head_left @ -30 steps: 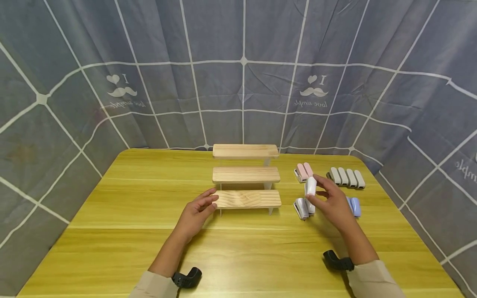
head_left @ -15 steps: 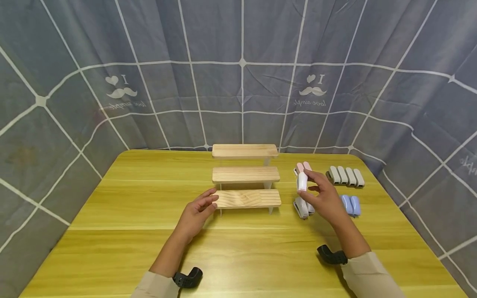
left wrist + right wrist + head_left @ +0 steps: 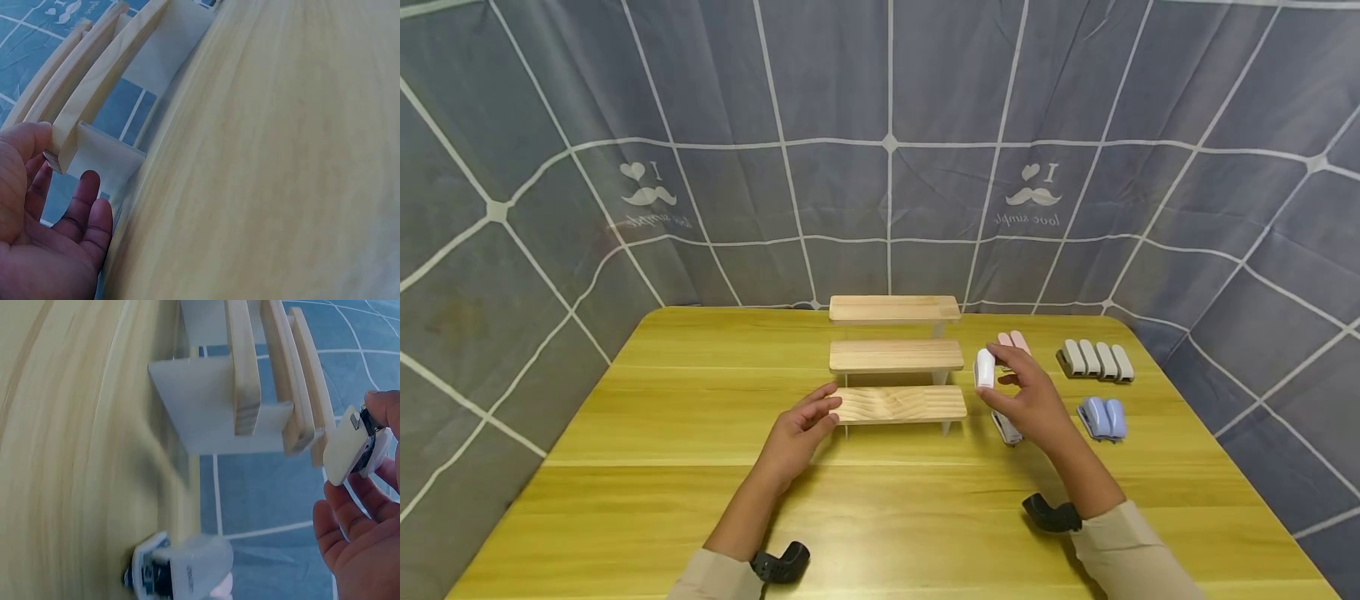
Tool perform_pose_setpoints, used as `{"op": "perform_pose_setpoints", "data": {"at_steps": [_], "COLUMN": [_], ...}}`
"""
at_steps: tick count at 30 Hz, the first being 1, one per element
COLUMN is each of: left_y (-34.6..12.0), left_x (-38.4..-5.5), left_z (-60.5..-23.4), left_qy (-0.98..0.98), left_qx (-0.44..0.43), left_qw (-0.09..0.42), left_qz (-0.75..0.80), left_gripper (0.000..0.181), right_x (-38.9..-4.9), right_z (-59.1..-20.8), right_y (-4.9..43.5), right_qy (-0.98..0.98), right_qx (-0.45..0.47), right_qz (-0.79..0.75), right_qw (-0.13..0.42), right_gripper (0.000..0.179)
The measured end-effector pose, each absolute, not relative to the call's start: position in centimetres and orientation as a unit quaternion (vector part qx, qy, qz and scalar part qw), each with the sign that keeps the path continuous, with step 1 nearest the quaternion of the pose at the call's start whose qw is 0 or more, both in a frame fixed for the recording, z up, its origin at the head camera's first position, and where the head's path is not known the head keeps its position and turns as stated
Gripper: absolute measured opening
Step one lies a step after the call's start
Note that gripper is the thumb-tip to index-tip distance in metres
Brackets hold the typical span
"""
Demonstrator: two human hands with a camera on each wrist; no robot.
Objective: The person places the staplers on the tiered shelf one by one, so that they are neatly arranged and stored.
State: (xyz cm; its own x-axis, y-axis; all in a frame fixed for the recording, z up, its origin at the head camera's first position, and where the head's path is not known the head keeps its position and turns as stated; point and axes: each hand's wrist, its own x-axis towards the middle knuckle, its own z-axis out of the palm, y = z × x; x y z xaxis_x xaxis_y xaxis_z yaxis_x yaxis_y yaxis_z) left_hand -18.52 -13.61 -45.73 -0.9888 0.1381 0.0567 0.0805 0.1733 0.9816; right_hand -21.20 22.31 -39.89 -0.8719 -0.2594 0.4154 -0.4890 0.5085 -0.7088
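Observation:
A three-tier stand with pale wooden shelves [image 3: 898,404] on whitish side panels [image 3: 109,153] stands mid-table. My left hand [image 3: 793,437] holds the left end of its lowest shelf between thumb and fingers, the other fingers loosely bent. To the right of the stand, above the table, my right hand [image 3: 1026,404] pinches a small white stapler [image 3: 985,368] between thumb and fingertips; its dark metal inside shows in the right wrist view. Under that hand lies a whitish-grey stapler [image 3: 1006,427], partly covered. Two pink staplers [image 3: 1013,340] sit behind the hand, partly hidden.
A row of several light grey staplers [image 3: 1097,361] lies at the right rear of the yellow wooden table [image 3: 880,517]. Two blue staplers [image 3: 1102,418] are in front of them. A grey-blue curtain [image 3: 820,192] with white lines surrounds the table.
My right hand has moved left toward the stand with the white stapler, away from the whitish-grey one below. The left hand stays at the shelf end.

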Motion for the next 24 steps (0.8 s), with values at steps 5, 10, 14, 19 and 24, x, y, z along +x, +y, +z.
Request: {"op": "perform_pose_setpoints", "data": {"at_steps": [5, 10, 14, 19, 24], "left_y": [-13.8, -14.0, -14.0, -14.0, -13.9], "left_x": [-18.6, -18.6, -18.6, -18.5, -18.5], "left_z": [-45.6, -45.5, -45.7, -45.6, -45.4], "left_qy": [0.768, 0.763, 0.761, 0.761, 0.764], "left_qx": [0.08, 0.086, 0.084, 0.082, 0.083], "left_qw": [0.023, 0.027, 0.032, 0.033, 0.033], "left_qz": [0.635, 0.64, 0.643, 0.643, 0.639], "left_gripper": [0.033, 0.033, 0.033, 0.033, 0.033], "right_x": [-21.5, -21.7, -21.8, -21.9, -22.3], "right_z": [-39.5, -39.0, -38.7, -38.4, -38.2], "right_y": [21.4, 20.4, 19.7, 19.0, 18.4], "right_qy": [-0.853, -0.848, -0.844, -0.841, -0.84], "right_qx": [0.233, 0.243, 0.245, 0.239, 0.242], "right_qz": [0.445, 0.451, 0.461, 0.469, 0.468], "right_qw": [0.14, 0.134, 0.123, 0.127, 0.129], "right_gripper": [0.062, 0.063, 0.063, 0.063, 0.064]}}
